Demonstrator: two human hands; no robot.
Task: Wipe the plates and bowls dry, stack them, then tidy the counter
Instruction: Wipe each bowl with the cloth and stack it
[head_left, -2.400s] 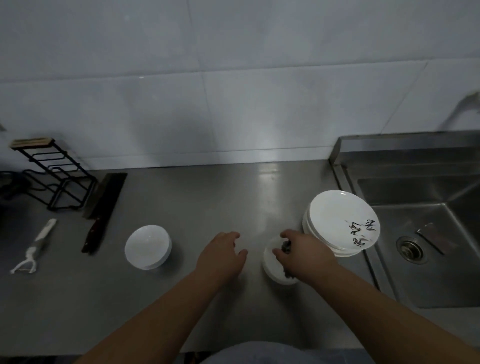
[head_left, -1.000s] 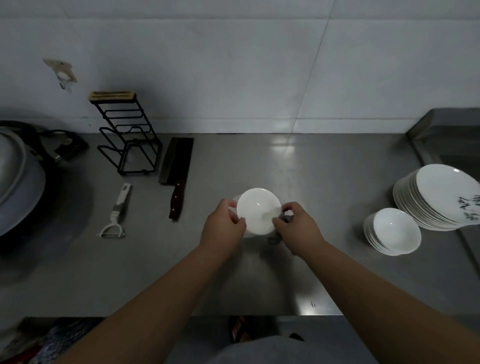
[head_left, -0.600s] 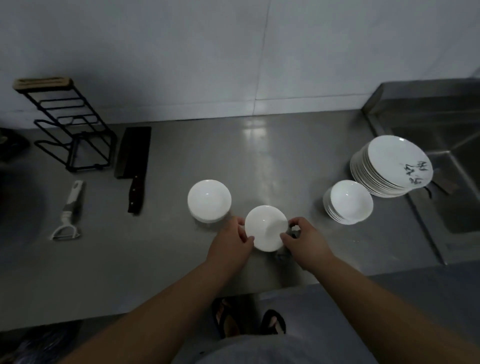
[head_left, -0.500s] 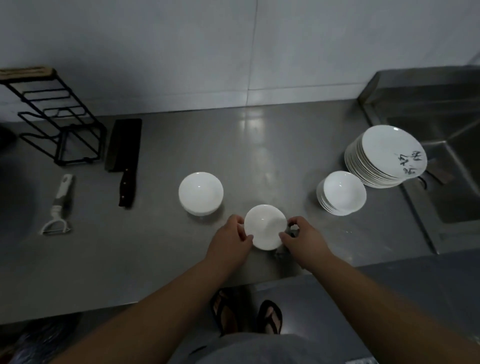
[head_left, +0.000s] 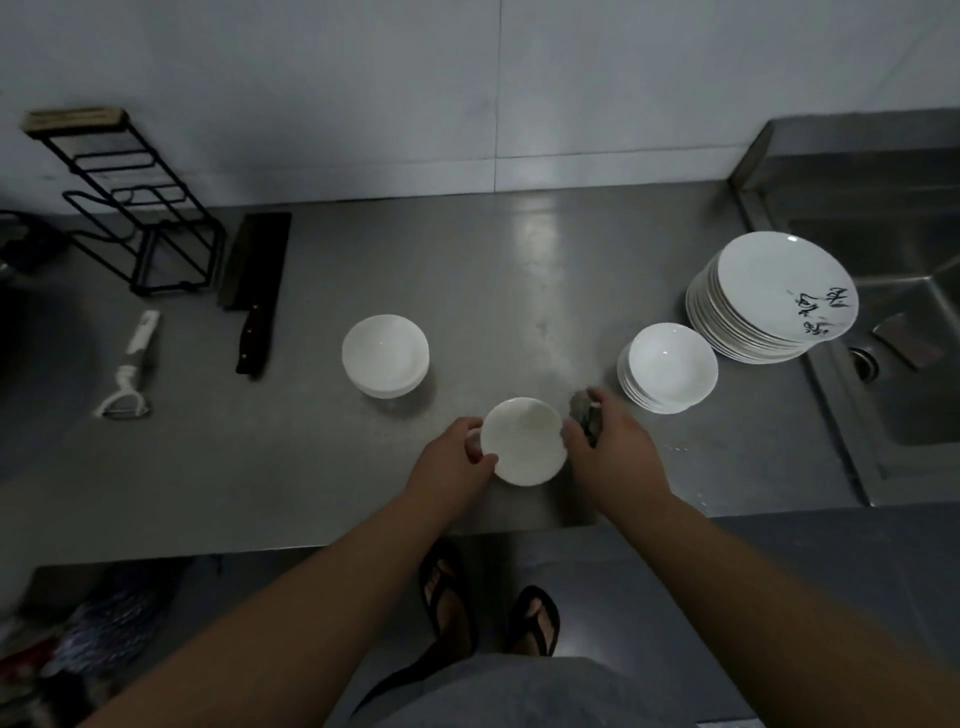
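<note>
A small white bowl (head_left: 523, 440) is held above the steel counter (head_left: 519, 291), near its front edge. My left hand (head_left: 453, 467) grips its left rim. My right hand (head_left: 610, 457) is at the bowl's right rim and holds a dark grey cloth (head_left: 584, 415) bunched in its fingers. To the left stands a stack of white bowls (head_left: 385, 356). A second stack of white bowls (head_left: 669, 366) is on the right. Beside it, a tall pile of white plates (head_left: 774, 296) with black markings on the top one leans at the sink's edge.
A steel sink (head_left: 904, 332) lies at the right. A black wire rack (head_left: 130, 208) stands at the back left, with a cleaver (head_left: 254, 291) and a white peeler (head_left: 130, 369) lying on the counter near it. My sandalled feet (head_left: 488, 618) show below the counter's edge.
I lifted a bowl from the left stack with both hands and brought it toward the counter's front edge. My right hand has shifted so the cloth now shows beside the bowl.
</note>
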